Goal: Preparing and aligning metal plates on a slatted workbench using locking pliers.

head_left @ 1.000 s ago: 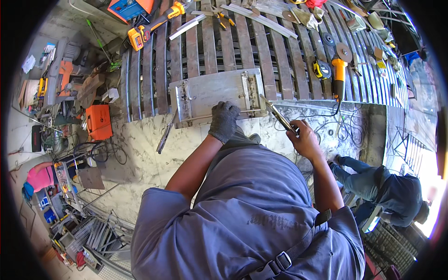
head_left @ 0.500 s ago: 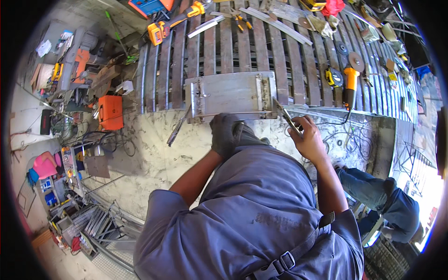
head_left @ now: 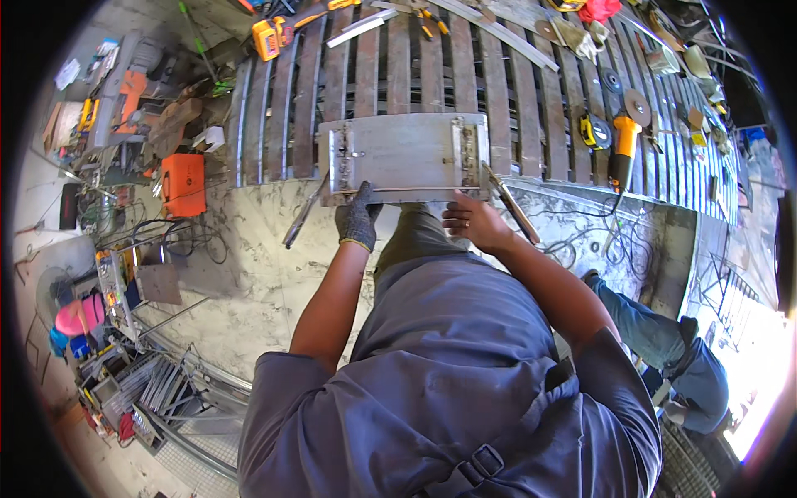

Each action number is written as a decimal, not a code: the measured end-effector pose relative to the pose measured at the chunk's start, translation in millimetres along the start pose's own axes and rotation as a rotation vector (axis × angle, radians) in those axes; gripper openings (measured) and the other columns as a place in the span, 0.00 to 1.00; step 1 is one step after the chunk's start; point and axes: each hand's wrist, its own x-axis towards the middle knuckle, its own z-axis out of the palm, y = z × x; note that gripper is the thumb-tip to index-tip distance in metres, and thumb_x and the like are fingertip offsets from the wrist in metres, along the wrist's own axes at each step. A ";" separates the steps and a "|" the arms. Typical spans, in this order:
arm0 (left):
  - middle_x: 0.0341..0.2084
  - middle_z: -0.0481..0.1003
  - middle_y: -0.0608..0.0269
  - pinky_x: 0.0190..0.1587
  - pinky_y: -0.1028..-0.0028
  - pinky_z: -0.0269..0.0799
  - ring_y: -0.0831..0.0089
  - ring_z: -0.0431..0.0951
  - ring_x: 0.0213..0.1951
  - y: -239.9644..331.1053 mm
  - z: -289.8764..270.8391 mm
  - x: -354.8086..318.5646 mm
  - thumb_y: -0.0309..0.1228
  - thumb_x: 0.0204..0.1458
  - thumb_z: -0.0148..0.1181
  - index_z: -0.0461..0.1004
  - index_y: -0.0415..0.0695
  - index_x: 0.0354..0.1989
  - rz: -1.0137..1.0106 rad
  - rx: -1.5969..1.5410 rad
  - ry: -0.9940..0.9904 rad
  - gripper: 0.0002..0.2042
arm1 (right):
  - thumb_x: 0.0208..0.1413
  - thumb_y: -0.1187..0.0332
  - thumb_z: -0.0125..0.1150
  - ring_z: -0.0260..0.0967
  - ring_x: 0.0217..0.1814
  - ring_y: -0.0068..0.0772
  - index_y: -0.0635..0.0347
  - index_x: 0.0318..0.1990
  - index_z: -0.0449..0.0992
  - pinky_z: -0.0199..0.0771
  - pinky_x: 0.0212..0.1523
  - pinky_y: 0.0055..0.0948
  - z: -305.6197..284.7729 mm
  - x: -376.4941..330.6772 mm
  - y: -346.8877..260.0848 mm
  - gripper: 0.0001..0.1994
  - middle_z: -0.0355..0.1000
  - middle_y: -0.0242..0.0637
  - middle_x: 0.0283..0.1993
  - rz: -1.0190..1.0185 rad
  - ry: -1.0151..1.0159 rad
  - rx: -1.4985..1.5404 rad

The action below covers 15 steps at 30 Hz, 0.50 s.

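A flat grey metal plate (head_left: 403, 153) with a strip along each side lies at the near edge of a slatted metal bench. My left hand (head_left: 357, 222), in a dark knitted glove, grips the plate's near edge, fingers on top. My bare right hand (head_left: 479, 222) is at the same edge further right; its index finger points toward the plate, the other fingers are loosely bent, and nothing shows in it. Clamp-like locking pliers (head_left: 304, 217) stick out at the plate's left side. A second pair of locking pliers (head_left: 515, 207) is attached at the right, beside my right hand.
On the slatted bench (head_left: 398, 79) lie an orange angle grinder (head_left: 624, 153), a yellow tape measure (head_left: 594, 131), metal strips (head_left: 362, 27) and pliers (head_left: 433, 22). An orange case (head_left: 183, 184) stands to the left. A person in dark clothes (head_left: 697, 365) bends over at the right; cables (head_left: 573, 241) cross the floor.
My right hand has let go of the right-hand locking pliers and moved left to the plate's front edge. My left hand has shifted left and straightened onto the plate.
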 end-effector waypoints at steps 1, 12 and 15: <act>0.40 0.79 0.62 0.44 0.64 0.81 0.66 0.80 0.43 1.7 7.4 -2.7 0.31 0.55 0.69 0.77 0.45 0.47 0.014 0.026 0.009 0.13 | 0.59 0.44 0.65 0.75 0.44 0.41 0.65 0.53 0.69 0.77 0.42 0.39 4.9 1.4 1.1 0.31 0.74 0.47 0.44 0.003 0.059 0.045; 0.43 0.79 0.54 0.43 0.66 0.85 0.63 0.81 0.42 6.5 8.1 -2.2 0.32 0.56 0.69 0.77 0.35 0.45 -0.046 0.040 -0.023 0.15 | 0.50 0.54 0.78 0.80 0.34 0.40 0.71 0.45 0.74 0.83 0.35 0.33 21.5 11.5 6.7 0.28 0.78 0.48 0.37 -0.163 0.365 0.079; 0.44 0.79 0.53 0.44 0.65 0.85 0.62 0.81 0.43 5.8 3.5 -0.1 0.33 0.57 0.67 0.76 0.36 0.47 -0.033 0.069 -0.022 0.15 | 0.50 0.58 0.78 0.80 0.30 0.39 0.71 0.44 0.75 0.83 0.31 0.32 30.4 15.2 6.8 0.25 0.78 0.47 0.32 -0.206 0.407 0.118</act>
